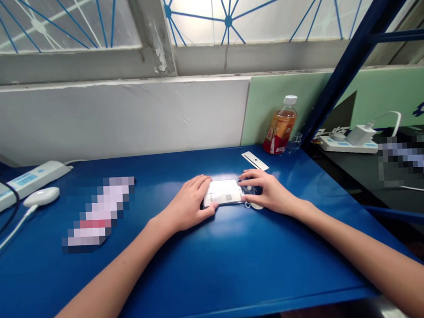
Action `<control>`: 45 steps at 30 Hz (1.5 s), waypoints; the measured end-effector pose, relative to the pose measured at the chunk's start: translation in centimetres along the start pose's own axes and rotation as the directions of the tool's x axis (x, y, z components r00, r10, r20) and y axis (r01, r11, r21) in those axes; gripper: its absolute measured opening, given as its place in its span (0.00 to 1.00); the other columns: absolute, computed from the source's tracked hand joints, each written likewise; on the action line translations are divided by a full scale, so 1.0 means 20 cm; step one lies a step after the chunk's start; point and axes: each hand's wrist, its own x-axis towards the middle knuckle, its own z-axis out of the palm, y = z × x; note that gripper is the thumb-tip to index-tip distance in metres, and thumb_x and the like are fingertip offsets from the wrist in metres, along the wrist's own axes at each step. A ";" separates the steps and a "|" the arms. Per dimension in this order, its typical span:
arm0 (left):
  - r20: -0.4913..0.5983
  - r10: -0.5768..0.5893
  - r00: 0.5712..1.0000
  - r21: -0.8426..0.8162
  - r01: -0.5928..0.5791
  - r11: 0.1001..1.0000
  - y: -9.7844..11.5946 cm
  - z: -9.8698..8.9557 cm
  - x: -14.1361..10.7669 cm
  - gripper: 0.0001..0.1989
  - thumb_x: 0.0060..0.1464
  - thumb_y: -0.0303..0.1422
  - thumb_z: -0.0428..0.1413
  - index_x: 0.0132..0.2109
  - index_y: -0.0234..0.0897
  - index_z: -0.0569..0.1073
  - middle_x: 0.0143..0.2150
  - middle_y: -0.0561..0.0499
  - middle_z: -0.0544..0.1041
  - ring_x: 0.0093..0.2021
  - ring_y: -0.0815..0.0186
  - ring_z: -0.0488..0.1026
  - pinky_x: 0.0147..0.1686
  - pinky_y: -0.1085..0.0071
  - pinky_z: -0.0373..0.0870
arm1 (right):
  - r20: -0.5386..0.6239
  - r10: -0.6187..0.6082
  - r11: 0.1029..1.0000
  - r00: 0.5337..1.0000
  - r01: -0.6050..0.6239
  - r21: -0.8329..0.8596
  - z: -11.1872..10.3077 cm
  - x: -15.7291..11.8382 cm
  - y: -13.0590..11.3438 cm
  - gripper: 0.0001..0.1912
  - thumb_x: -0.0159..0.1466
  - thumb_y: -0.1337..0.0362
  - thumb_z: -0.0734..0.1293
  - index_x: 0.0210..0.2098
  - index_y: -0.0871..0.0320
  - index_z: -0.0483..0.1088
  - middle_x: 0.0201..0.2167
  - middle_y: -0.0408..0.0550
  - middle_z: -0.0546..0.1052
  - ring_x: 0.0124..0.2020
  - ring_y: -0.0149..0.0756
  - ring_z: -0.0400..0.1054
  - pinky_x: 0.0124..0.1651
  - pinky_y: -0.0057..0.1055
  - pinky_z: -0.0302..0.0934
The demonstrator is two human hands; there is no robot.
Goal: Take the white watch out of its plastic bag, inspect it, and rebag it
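A small flat packet (222, 192) lies on the blue desk, its white face printed with text and a square code. It has a dark edge and a glossy clear part at its right end. My left hand (187, 202) grips its left end, with the thumb at the near edge and the fingers over the far edge. My right hand (273, 189) has its fingertips closed on the right end. A little chain and a pale round piece (256, 206) show beneath the right fingers. Just beyond that hand lies a white strip (255, 160) with a dark line.
A drink bottle (281, 125) stands at the back right beside a small clear cup (295, 140). A blurred-out flat object (100, 215) lies on the left, near a white charger (41, 197) and a power strip (33, 178). A blue metal post (338, 74) rises at the right.
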 end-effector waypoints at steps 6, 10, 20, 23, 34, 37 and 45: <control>-0.015 0.007 1.000 -0.035 -0.008 0.999 -0.02 0.01 0.00 0.35 0.62 0.53 0.50 0.65 0.30 0.60 0.66 0.34 0.63 0.67 0.47 0.57 0.62 0.54 0.57 | -0.024 -0.046 0.999 0.999 0.046 -0.009 0.02 0.01 0.01 0.09 0.60 0.65 0.73 0.41 0.56 0.79 0.47 0.55 0.79 0.54 0.52 0.69 0.55 0.52 0.65; -0.016 0.007 1.000 -0.018 -0.008 1.000 -0.04 0.00 0.01 0.32 0.63 0.51 0.50 0.64 0.32 0.62 0.65 0.36 0.64 0.66 0.49 0.59 0.61 0.55 0.58 | 0.009 -0.105 0.992 0.994 0.106 -0.065 -0.04 0.02 0.01 0.09 0.60 0.63 0.73 0.41 0.55 0.79 0.45 0.53 0.79 0.56 0.53 0.67 0.56 0.52 0.64; -0.034 -0.002 0.999 -0.036 0.001 0.999 -0.03 -0.01 0.00 0.30 0.63 0.51 0.50 0.63 0.35 0.62 0.65 0.37 0.65 0.65 0.49 0.60 0.60 0.55 0.59 | 0.140 -0.040 0.993 0.989 0.055 -0.103 -0.18 0.00 0.03 0.15 0.62 0.58 0.72 0.46 0.56 0.77 0.52 0.55 0.75 0.55 0.49 0.68 0.56 0.47 0.65; -0.037 -0.006 0.999 -0.052 0.004 0.999 -0.02 -0.01 0.00 0.30 0.63 0.51 0.50 0.63 0.36 0.62 0.66 0.37 0.64 0.65 0.48 0.60 0.61 0.54 0.58 | 0.059 -0.033 0.997 0.998 0.037 -0.071 -0.11 -0.01 0.00 0.23 0.61 0.57 0.71 0.54 0.57 0.72 0.55 0.58 0.73 0.56 0.49 0.68 0.58 0.47 0.64; -0.044 -0.003 0.999 -0.077 -0.001 0.997 -0.01 -0.02 0.00 0.27 0.64 0.50 0.49 0.61 0.34 0.64 0.64 0.36 0.65 0.64 0.49 0.61 0.60 0.55 0.59 | 0.069 -0.020 0.993 0.997 0.028 -0.113 -0.05 -0.03 -0.01 0.17 0.67 0.60 0.65 0.54 0.55 0.72 0.51 0.57 0.75 0.51 0.49 0.71 0.53 0.47 0.67; -0.047 -0.006 0.999 -0.089 0.002 0.996 -0.03 -0.02 0.00 0.27 0.64 0.49 0.50 0.61 0.34 0.64 0.64 0.36 0.66 0.63 0.50 0.62 0.59 0.57 0.60 | 0.042 -0.013 0.989 0.999 0.019 -0.146 -0.08 -0.03 0.01 0.16 0.69 0.61 0.62 0.54 0.56 0.71 0.51 0.57 0.75 0.52 0.48 0.70 0.54 0.46 0.66; -0.013 -0.057 0.998 -0.103 0.055 0.993 -0.02 -0.03 0.01 0.29 0.63 0.50 0.52 0.61 0.34 0.64 0.65 0.36 0.63 0.63 0.48 0.61 0.60 0.55 0.60 | -0.319 0.150 0.985 0.936 -0.168 -0.028 -0.17 0.00 0.06 0.11 0.66 0.55 0.66 0.40 0.55 0.72 0.37 0.50 0.77 0.38 0.43 0.71 0.42 0.40 0.67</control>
